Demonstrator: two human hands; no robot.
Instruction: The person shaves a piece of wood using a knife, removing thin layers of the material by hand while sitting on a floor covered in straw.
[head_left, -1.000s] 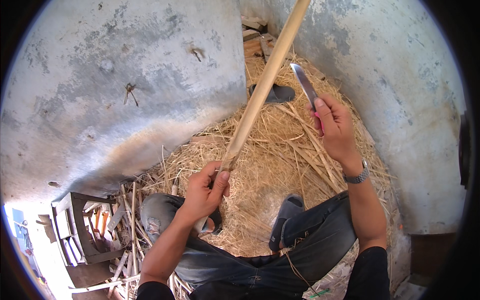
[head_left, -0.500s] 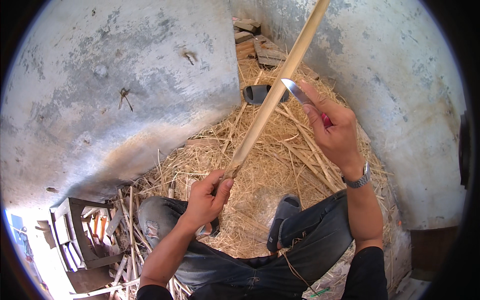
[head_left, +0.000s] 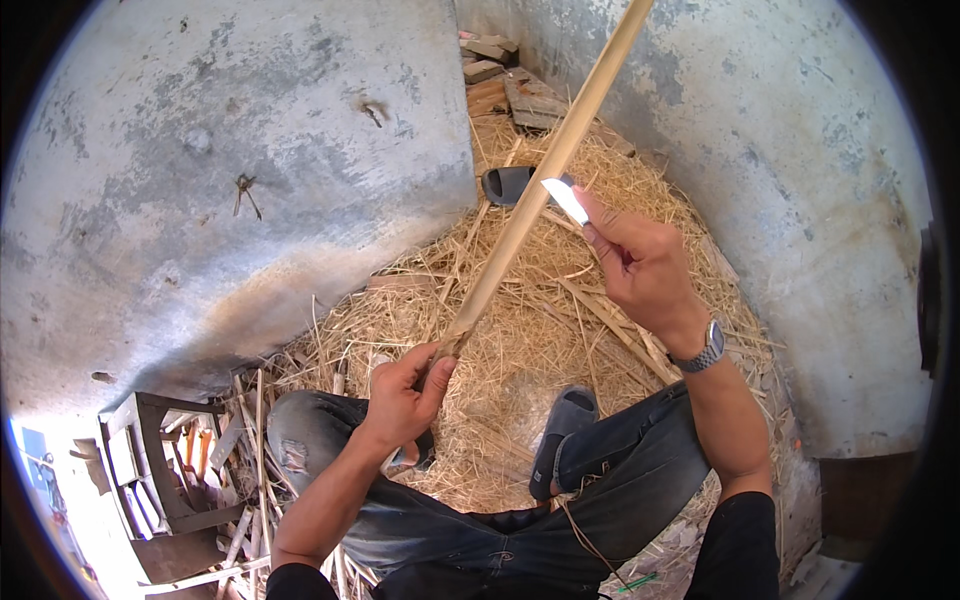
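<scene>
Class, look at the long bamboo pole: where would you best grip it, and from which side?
Grip the bamboo pole at its near, lower end, from the left, as the left hand does. It slants up and away, and the knife blade in the right hand works higher up.

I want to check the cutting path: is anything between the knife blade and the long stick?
Nothing visible is. The right hand holds the knife with its blade tip right at the stick. The left hand has its grip on the stick's lower end, well below the blade.
</scene>
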